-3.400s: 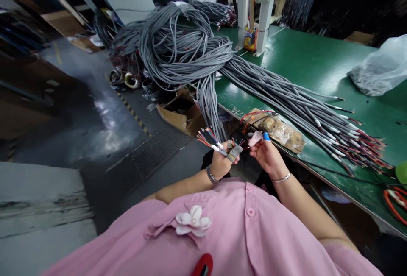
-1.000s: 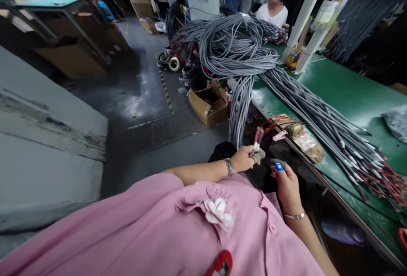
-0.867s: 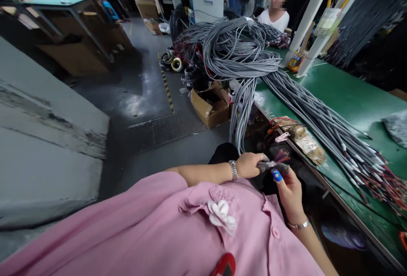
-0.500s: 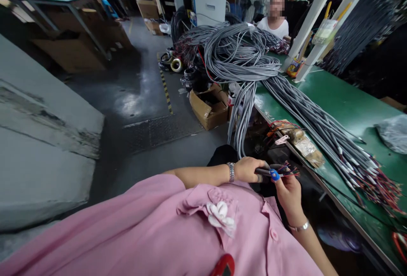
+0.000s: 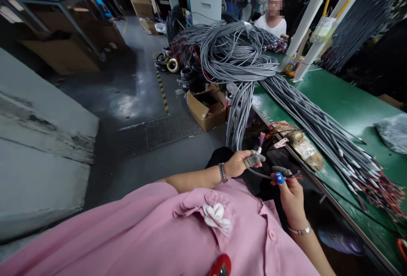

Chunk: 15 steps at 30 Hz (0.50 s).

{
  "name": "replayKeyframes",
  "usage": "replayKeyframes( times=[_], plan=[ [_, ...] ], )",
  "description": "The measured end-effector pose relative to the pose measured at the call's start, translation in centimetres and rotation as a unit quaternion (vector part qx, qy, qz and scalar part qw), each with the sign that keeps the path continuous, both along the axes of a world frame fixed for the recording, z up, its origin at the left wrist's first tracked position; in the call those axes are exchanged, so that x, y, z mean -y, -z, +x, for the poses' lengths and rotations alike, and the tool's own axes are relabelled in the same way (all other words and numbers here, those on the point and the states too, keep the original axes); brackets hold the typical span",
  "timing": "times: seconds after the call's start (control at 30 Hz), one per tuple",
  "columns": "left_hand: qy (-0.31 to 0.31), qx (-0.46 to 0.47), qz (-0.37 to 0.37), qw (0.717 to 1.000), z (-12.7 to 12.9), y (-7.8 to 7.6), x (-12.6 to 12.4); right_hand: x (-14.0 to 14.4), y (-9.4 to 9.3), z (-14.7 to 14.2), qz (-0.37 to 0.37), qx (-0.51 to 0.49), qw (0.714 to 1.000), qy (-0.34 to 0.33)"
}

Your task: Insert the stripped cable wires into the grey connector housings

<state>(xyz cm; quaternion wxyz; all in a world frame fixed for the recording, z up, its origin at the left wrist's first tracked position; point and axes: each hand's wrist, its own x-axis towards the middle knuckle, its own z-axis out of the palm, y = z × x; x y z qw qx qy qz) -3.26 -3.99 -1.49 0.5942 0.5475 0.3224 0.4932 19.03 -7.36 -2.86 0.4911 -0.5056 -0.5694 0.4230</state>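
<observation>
Below and right of frame centre, the right hand (image 5: 291,198) pinches 1 slim grey round cable (image 5: 260,176), long axis sideways, multicoloured wire tips (image 5: 295,176) rightward; the left hand (image 5: 241,163), farther from these, closes on 1 upright red-and-blue wire bundle (image 5: 261,140)

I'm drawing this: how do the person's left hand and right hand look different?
The left hand has a chunky link band at its wrist; the right hand has a thinner bangle. The right hand wears a blue thumb cover; the left hand shows none. Wires in the left hand point up; wires in the right hand point sideways. Both hold cable ends.
</observation>
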Motion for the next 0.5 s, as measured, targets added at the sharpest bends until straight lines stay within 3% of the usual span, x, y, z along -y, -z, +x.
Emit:
replayKeyframes(
  times=[0.1, 0.13, 0.27, 0.4, 0.5],
  plan=[
    [-0.105, 0.053, -0.071, 0.99, -1.0, -0.2, -0.3, -0.5, 0.8, 0.4, 0.002, 0.048, 0.999, 0.008],
    [-0.114, 0.064, -0.091, 0.987, -1.2, -0.2, -0.5, -0.7, 0.9, 0.3, -0.002, 0.06, 0.998, 0.001],
    [-0.037, 0.014, -0.143, 0.989, -1.3, 0.0, -1.1, -1.6, 0.3, -0.8, -0.053, 0.031, 0.996, -0.072],
    [-0.074, -0.056, -0.077, 0.993, 0.1, -0.1, -1.6, -2.9, -1.0, -2.8, -0.114, -0.094, 0.982, -0.121],
    [0.001, -0.062, -0.076, 0.995, 1.0, -0.4, -1.6, -3.9, -1.4, -3.9, -0.157, -0.171, 0.961, -0.148]
  ],
)
